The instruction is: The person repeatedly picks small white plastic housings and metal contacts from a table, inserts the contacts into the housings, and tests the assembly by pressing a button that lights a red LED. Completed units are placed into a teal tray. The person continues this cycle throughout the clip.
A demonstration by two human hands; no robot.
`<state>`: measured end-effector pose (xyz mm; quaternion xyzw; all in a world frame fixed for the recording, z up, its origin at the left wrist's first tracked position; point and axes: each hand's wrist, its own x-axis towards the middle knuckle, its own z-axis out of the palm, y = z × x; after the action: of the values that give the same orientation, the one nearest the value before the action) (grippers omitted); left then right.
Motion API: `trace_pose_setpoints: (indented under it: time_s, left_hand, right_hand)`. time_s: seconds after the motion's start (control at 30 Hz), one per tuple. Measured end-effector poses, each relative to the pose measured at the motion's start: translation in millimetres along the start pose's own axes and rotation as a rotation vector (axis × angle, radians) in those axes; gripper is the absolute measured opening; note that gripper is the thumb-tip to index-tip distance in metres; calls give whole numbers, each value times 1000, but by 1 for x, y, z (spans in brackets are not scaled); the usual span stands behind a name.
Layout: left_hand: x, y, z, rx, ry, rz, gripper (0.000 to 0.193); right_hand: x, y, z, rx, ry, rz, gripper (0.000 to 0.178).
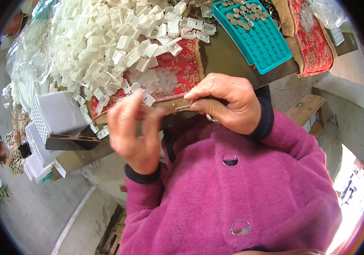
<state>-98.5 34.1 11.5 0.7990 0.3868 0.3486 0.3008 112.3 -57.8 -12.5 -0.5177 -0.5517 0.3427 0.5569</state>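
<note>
Between the thumb and forefinger of my right hand (pixel 231 102) is a small, thin part with a metallic look (pixel 183 109), held at the table's near edge. Its exact kind is too small to make out. My left hand (pixel 133 131) is raised just to the left of it, the fingers smeared by motion, so whether they hold anything is unclear. Beyond both hands lies a large heap of small white plastic casings (pixel 101 42), spilling onto a red flowered cloth (pixel 182 63). A few loose casings lie close to my left fingertips.
Turquoise trays with round pockets (pixel 271 49) lie at the far right, bearing several round silvery discs (pixel 245 15). Another red flowered pad (pixel 313 38) is beyond them. Stacked white gridded trays (pixel 59 112) and a dark phone-like slab (pixel 72 143) stand at left. A person (pixel 14 153) is farther left.
</note>
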Motion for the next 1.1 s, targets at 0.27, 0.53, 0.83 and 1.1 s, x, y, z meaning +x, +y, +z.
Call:
trace_pose_setpoints:
  time_s: [0.27,0.53,0.83,1.1]
  left_hand:
    - [28,-17,-7,341,-189,-18,42]
    - [33,-11,-7,430,-276,75,38]
    - [38,15,5,-507,-24,-231,27]
    - [26,30,46,-1120,-145,-635,19]
  right_hand:
    - [3,12,-5,-48,101,-50,26]
    - [1,22,-4,-527,59,-129,20]
    - [3,17,-5,-122,309,-112,21]
    - [-1,7,-14,-54,420,-129,17]
